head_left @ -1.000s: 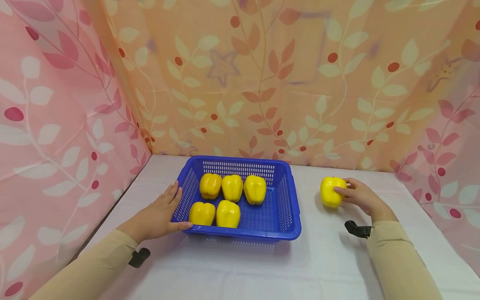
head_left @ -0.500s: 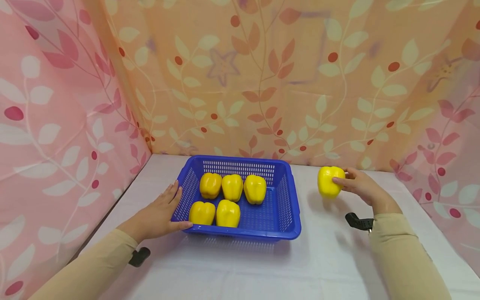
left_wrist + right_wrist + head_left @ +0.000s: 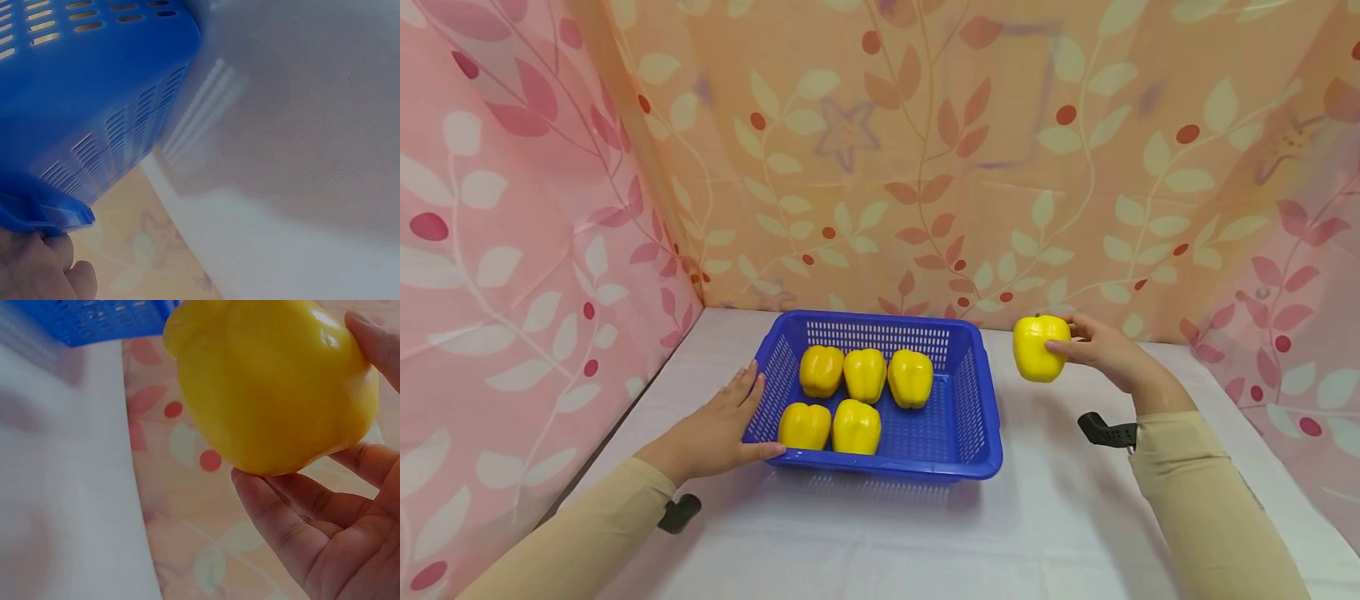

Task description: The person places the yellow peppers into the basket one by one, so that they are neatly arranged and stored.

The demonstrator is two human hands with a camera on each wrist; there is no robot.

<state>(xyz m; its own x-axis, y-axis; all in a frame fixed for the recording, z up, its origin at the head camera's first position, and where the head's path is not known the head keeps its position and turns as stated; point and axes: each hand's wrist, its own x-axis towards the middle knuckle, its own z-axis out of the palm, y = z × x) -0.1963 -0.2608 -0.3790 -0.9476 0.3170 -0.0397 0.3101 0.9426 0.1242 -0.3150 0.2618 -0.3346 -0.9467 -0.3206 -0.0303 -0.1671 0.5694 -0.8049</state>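
Observation:
In the head view, my right hand point(image 3: 1108, 354) holds a yellow bell pepper point(image 3: 1039, 350) above the table, to the right of the basket. The right wrist view shows the thumb on one side of the pepper point(image 3: 275, 387) and the fingertips point(image 3: 253, 484) on the other. A blue plastic basket point(image 3: 936, 471) with slotted walls stands on the table. Several yellow bell peppers point(image 3: 865, 375) lie in it, toward its left and middle. My left hand point(image 3: 711, 433) rests on the basket's left end, fingers extended along the rim and thumb at the front left corner.
A white cloth covers the table point(image 3: 880, 542). Behind it hangs an orange leaf-patterned curtain point(image 3: 880, 208), with pink patterned cloth point(image 3: 527, 250) at the left and right sides. Each wrist carries a black camera mount point(image 3: 1105, 431).
The right hand has lifted the bell pepper off the table and carried it up and left toward the basket, and the pepper has tilted upright. The left hand and basket have stayed in place.

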